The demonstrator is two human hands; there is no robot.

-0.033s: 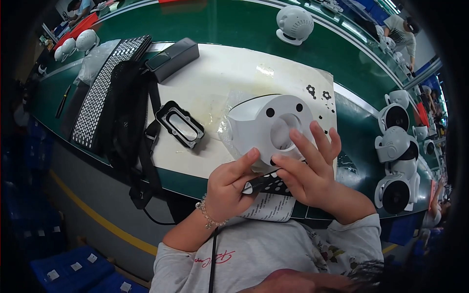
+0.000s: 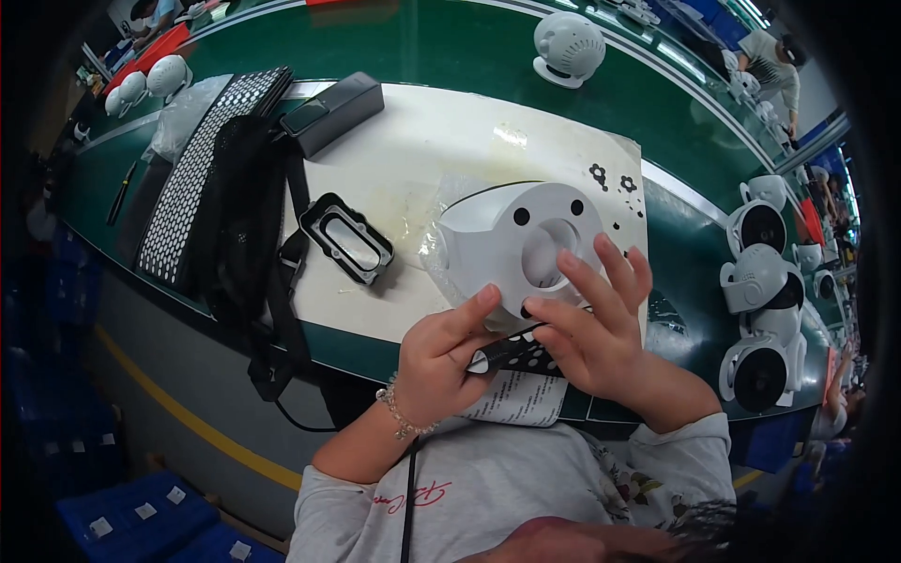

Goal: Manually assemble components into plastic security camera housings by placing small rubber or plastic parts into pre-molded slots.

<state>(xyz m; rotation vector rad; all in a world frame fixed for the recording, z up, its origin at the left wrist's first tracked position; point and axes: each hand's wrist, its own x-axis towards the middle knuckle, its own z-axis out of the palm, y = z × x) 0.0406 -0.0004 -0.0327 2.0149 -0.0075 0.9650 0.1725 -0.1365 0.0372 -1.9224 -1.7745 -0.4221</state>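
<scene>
A white rounded plastic housing point(image 2: 481, 246) with a round opening stands on the white work board in front of me. Two black round pads point(image 2: 522, 217) sit on its upper face, and a third black dot point(image 2: 526, 311) shows under my right index fingertip. My right hand point(image 2: 605, 342) touches the housing there, its other fingers spread apart. My left hand point(image 2: 439, 361) is closed on a curled black sheet with white round holes point(image 2: 527, 355), its thumb against the housing's lower edge. Printed white paper point(image 2: 516, 399) shows below the sheet.
Left of the housing lies a black oval-framed part point(image 2: 345, 239). Behind it stands a dark grey box point(image 2: 338, 113), beside a black bag point(image 2: 239, 216) and a white-dotted black sheet point(image 2: 202, 178). White fans point(image 2: 760, 277) line the right side. Another fan point(image 2: 569, 49) stands on the green belt.
The white fan on the green belt has shifted slightly to the right. My hands and the housing hold nearly the same position.
</scene>
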